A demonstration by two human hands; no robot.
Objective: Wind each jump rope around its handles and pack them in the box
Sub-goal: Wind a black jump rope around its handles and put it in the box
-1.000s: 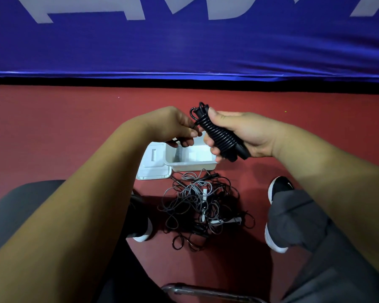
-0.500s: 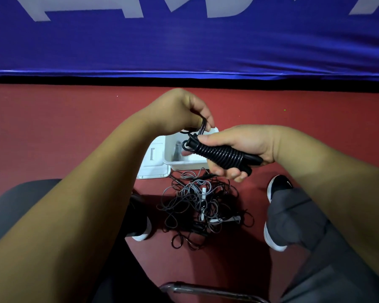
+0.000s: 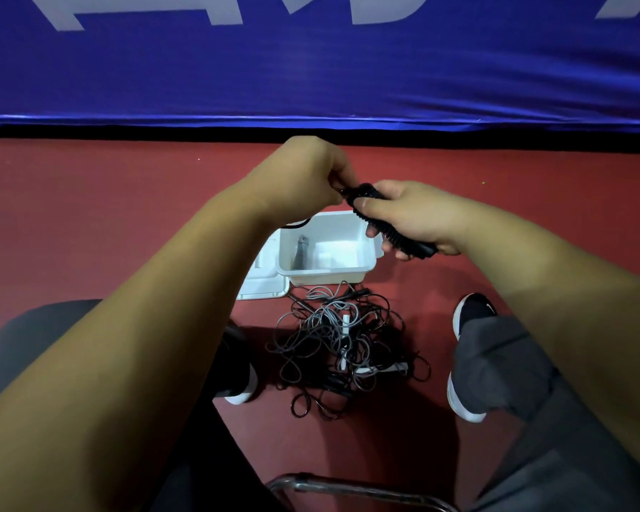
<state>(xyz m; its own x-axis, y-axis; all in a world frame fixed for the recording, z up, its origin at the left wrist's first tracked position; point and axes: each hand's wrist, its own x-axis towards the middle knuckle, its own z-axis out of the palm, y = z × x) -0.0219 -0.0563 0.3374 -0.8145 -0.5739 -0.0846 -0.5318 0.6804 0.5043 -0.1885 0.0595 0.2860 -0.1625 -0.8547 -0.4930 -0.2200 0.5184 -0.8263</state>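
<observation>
Right grip clenched round a wound black rope, held above the box; left grip pinches the rope's upper end. The open box stands on the floor, a grey coil inside, a tangle of loose ropes just beside it.

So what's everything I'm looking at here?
floor: one, red, underneath
box: one, white, open, on the floor
lid: one, white, left of the box
coiled rope: one, grey, inside the box
wound jump rope: one, black, held above the box
tangled ropes: one pile, black and grey, floor near the box
banner: one, blue, behind
chair frame: one, metal, bottom edge
shoes: two, black, flanking the tangled ropes
left hand: one, pinches the wound jump rope's end
right hand: one, grips the wound jump rope
</observation>
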